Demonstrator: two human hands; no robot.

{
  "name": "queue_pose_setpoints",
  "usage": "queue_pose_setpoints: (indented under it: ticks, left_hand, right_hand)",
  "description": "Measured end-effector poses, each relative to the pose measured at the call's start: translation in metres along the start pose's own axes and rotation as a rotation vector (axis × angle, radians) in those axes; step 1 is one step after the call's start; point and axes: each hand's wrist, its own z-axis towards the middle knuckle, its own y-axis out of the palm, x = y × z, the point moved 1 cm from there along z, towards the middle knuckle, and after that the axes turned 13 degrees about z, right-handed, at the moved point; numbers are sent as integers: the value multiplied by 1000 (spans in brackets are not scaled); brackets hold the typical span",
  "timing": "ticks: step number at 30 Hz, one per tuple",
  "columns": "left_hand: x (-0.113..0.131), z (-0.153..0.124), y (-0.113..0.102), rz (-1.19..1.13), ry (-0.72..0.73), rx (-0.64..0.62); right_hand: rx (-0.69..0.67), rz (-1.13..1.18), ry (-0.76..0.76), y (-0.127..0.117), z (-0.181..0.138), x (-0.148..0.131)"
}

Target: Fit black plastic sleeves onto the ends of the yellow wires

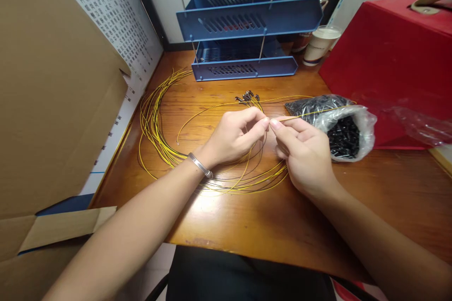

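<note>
My left hand (235,135), with a metal bracelet at the wrist, is closed in a pinch over the middle of the table. Its fingertips meet those of my right hand (306,153). A thin yellow wire (312,113) runs from between my right thumb and forefinger out to the right. What my left fingertips pinch is too small and covered to make out. Behind both hands lies a cluster of small dark connectors (249,97) on wire ends. A large loose coil of yellow and black wires (150,120) spreads to the left and passes beneath my hands.
An open clear plastic bag (367,127) of small black pieces (343,137) lies beside my right hand. At the back stands a blue tiered tray (243,75), near a paper cup (319,47). A red box (384,56) occupies the right, and cardboard (52,94) the left.
</note>
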Motion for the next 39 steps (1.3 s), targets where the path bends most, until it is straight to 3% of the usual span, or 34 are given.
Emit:
queue_pose_setpoints:
  ticks: [23, 31, 39]
  left_hand:
    - [-6, -1, -2, -64, -85, -74]
    - [-1, -2, -1, 25, 20, -53]
    - [-2, 0, 2, 24, 25, -40]
  right_hand:
    - [16, 30, 10, -2, -1, -1]
    - [4, 16, 5, 0, -1, 0]
    - [-7, 14, 6, 1, -1, -1]
